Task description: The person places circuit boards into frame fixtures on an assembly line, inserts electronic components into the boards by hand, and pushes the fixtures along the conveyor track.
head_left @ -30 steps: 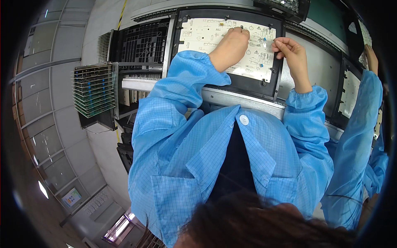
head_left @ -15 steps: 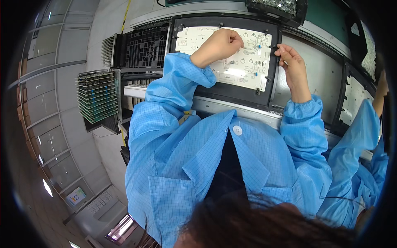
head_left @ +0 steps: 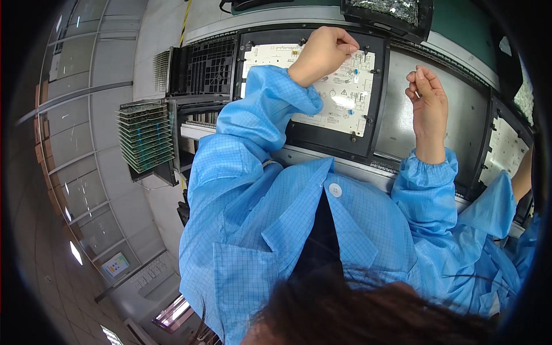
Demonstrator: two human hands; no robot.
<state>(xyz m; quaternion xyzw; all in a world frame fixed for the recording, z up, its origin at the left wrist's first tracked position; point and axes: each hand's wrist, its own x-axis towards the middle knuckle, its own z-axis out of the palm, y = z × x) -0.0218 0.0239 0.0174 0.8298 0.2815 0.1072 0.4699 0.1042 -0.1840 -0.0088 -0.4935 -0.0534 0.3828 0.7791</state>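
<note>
Over the upper right part of a white printed circuit board (head_left: 342, 123), my left hand (head_left: 322, 53) is held with thumb and forefinger pinched together. Whatever lies between those fingertips, if anything, is too small to make out. A black frame (head_left: 322, 135) with small dark clamps surrounds the board. Two small blue parts (head_left: 356, 72) stand on its right side, and a small yellowish part (head_left: 295, 53) shows near its top edge. My right hand (head_left: 429, 109) hovers over the grey metal surface (head_left: 397, 109) to the right, fingers curled and thumb pressed to the forefinger. I cannot tell what it pinches.
A stack of green circuit boards (head_left: 145, 138) stands in a rack at the left. A black bin (head_left: 397, 14) of small shiny parts sits beyond the conveyor rail. Another framed board (head_left: 503, 146) lies at the right, where a co-worker's blue sleeve (head_left: 491, 204) reaches in.
My left hand has moved right and away from me across the board. My right hand has drawn away from the frame's right edge, to the right and nearer me. The view has shifted slightly.
</note>
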